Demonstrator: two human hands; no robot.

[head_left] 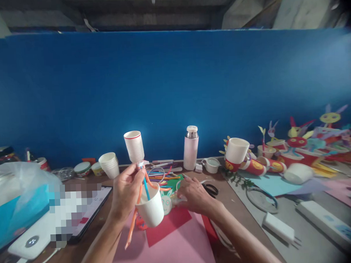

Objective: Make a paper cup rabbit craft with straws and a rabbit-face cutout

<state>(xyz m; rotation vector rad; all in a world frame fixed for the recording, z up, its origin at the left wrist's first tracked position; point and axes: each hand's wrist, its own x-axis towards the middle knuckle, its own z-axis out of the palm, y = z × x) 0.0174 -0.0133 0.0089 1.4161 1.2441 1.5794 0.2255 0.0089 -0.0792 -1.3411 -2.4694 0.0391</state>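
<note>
My left hand (127, 190) is closed, thumb and fingertips pinching the top of a thin blue stick (146, 189). The stick reaches down into a tilted white paper cup (153, 212) above the pink paper. Orange twisted strips (132, 228) hang from the same spot, one outside the cup and one bending over its mouth. My right hand (195, 194) is low over the table, fingers bent together; what they hold, if anything, is hidden. Just left of it are a pale green cutout with a drawn face (166, 204) and green paper (175, 184).
Pink paper (165, 250) and red paper (169, 227) lie in front. Behind stand a stack of cups (134, 146), a pink thermos (191, 152) and a white mug (212, 165). Black-handled scissors (211, 189) lie right. A phone (93, 215) is left, cup crafts (298, 150) far right.
</note>
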